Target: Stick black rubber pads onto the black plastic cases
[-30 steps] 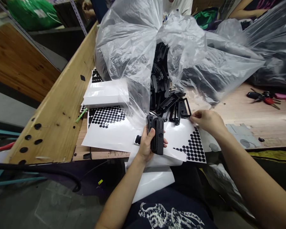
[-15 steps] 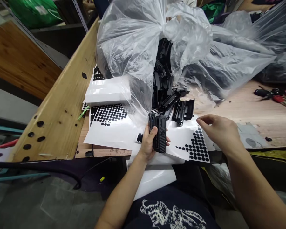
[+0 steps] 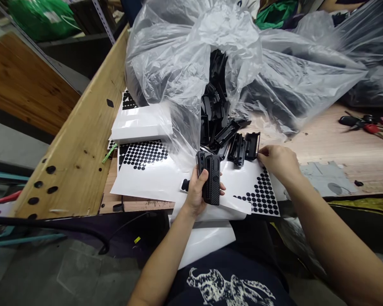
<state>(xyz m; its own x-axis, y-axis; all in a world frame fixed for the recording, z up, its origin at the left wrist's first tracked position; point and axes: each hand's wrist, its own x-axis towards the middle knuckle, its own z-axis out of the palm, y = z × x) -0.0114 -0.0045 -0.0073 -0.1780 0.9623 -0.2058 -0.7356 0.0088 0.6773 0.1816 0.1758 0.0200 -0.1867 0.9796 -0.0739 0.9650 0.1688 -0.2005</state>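
Observation:
My left hand is wrapped round a black plastic case with a carbon-weave pattern, held upright over the white sheets. To its right, my right hand is closed in a pinch at the upper corner of a white sticker sheet with round black stickers. Whatever sits between those fingertips is too small or hidden to make out. Just left of the pinch lies an open black plastic part. Beyond it, a heap of similar black parts spills from a clear plastic bag.
A second sticker sheet lies at left beneath a folded white sheet. A wooden board walls the table's left side. Keys lie at far right, near a grey patch. More filled plastic bags stand behind.
My right hand has moved slightly left and up to the sheet's corner, still pinched. The left hand keeps holding the case; the whole view has shifted a little. The bag's top has sagged.

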